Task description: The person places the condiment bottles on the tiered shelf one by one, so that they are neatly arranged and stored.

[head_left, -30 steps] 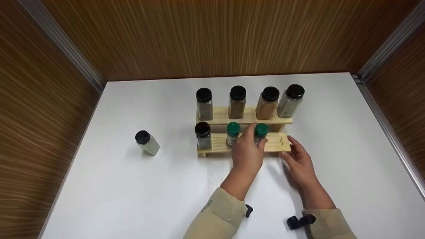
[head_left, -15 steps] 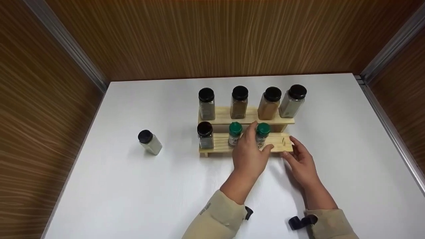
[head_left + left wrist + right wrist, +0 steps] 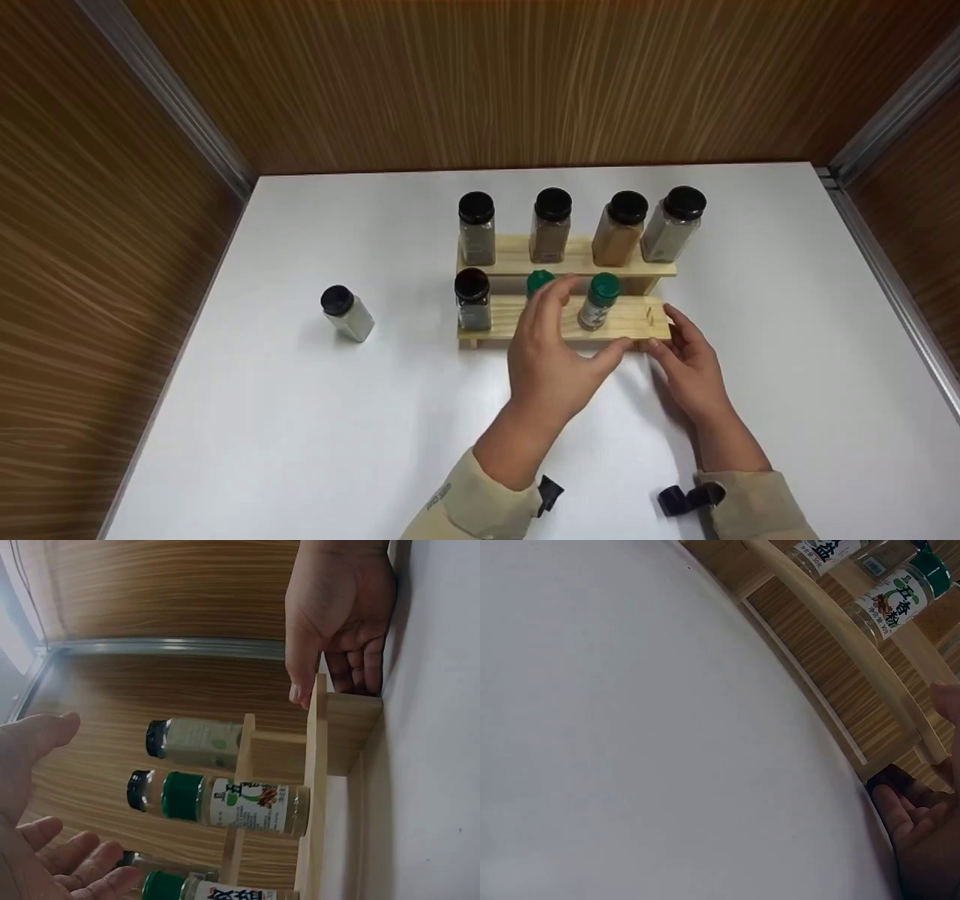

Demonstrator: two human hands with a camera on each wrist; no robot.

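A two-tier wooden spice rack [image 3: 634, 319] stands on the white table. My left hand [image 3: 551, 367] is in front of its lower tier, thumb and fingers spread, holding nothing. Between them, but apart from them, a green-capped spice jar [image 3: 598, 305] stands upright; its printed label [image 3: 249, 804] shows in the left wrist view. Behind my left fingers, a second green-capped jar [image 3: 539, 281] is mostly hidden. With thumb at the front and fingers round the side, my right hand [image 3: 691, 367] grips the right end of the lower tier.
Several black-capped jars, such as the orange-brown one [image 3: 616, 238], line the upper tier. Another black-capped jar [image 3: 474, 304] stands at the lower tier's left end. Off to the left, a pale jar [image 3: 351, 316] is on the table. Wood-grain panels [image 3: 525, 82] enclose the back and sides.
My left hand has let go of the right green-capped jar, spread its fingers and drawn back to the left. My right hand keeps its grip on the rack. The head view has shifted slightly.
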